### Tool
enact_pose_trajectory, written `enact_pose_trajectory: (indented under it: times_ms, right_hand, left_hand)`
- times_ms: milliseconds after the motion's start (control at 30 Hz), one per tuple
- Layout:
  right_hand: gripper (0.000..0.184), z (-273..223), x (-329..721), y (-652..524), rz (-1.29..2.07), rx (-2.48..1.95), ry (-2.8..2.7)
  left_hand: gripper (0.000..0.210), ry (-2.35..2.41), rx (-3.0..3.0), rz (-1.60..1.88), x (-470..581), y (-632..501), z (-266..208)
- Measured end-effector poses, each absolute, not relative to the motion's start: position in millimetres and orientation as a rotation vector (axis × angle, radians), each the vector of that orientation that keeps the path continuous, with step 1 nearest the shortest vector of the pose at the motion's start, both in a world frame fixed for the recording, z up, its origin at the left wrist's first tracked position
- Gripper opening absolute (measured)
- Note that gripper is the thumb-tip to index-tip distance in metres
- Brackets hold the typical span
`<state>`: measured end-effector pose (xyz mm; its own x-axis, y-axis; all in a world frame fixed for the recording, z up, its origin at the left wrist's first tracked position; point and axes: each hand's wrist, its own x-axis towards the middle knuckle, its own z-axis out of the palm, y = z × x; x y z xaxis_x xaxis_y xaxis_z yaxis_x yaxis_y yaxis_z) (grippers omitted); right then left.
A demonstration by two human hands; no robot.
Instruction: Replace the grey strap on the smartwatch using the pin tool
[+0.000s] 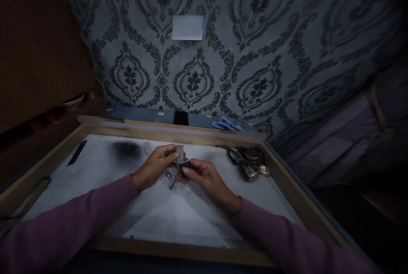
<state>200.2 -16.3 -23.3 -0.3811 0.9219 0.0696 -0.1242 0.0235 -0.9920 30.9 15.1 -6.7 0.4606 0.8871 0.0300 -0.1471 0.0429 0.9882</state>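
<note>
Over the middle of a white-floored, wooden-rimmed tray (153,248), both hands meet. My left hand (153,166) is closed, pinching a small flat grey piece (180,149) between thumb and fingers. Just below and to the right, my right hand (210,180) grips a small dark block (185,165) with its thumb on top. The block touches or overlaps the grey piece's lower end; I cannot tell whether they are joined. Beneath the hands lie a small black loop (168,175) and a thin dark stick (172,185). A pale translucent strip (147,148) shows beside the left fingers.
Watches and straps (250,161) form a pile at the tray's right. A black strip (77,153) and a dark smudge (126,149) are at left. Behind the rim sit a phone (181,118) and blue cloth (228,124). White paper (188,27) hangs on the patterned wall.
</note>
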Motion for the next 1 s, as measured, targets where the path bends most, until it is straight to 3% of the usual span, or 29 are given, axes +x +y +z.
enact_pose_trajectory:
  times_ms: [233,1000]
  right_hand:
    - [0.033,-27,201,-13,1.606,-0.858,-1.263]
    - [0.025,-24,198,-19,1.492,-0.824,-1.427]
  left_hand:
    - [0.039,0.728,1.260,0.826,29,15,-9]
    - [0.039,0.809,1.214,1.102,33,16,-8]
